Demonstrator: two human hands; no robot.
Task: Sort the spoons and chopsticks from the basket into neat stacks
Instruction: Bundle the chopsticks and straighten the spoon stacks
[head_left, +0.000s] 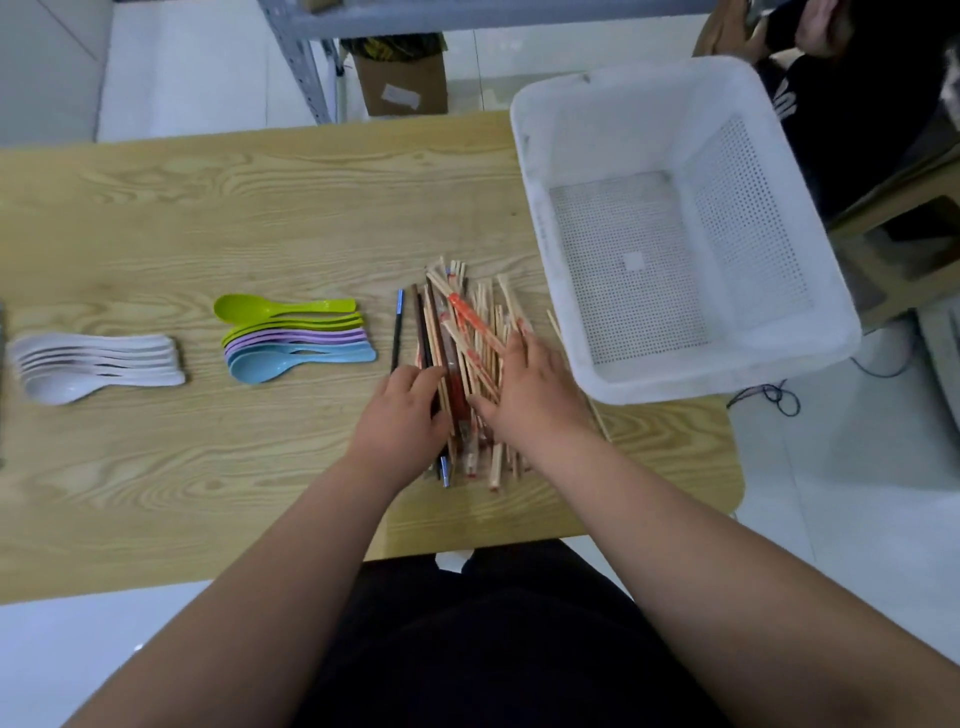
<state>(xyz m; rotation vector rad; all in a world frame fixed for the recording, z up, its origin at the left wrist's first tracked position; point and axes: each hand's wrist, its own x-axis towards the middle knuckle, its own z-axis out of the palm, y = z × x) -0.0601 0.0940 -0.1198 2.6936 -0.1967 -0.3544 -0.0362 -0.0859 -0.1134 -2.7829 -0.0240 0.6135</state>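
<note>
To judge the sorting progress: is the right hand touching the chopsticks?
Touching. The head view shows the right hand resting with straight fingers directly on the chopsticks.

Single head-worn wide-angle view, steeply down, close over the table (208, 208).
</note>
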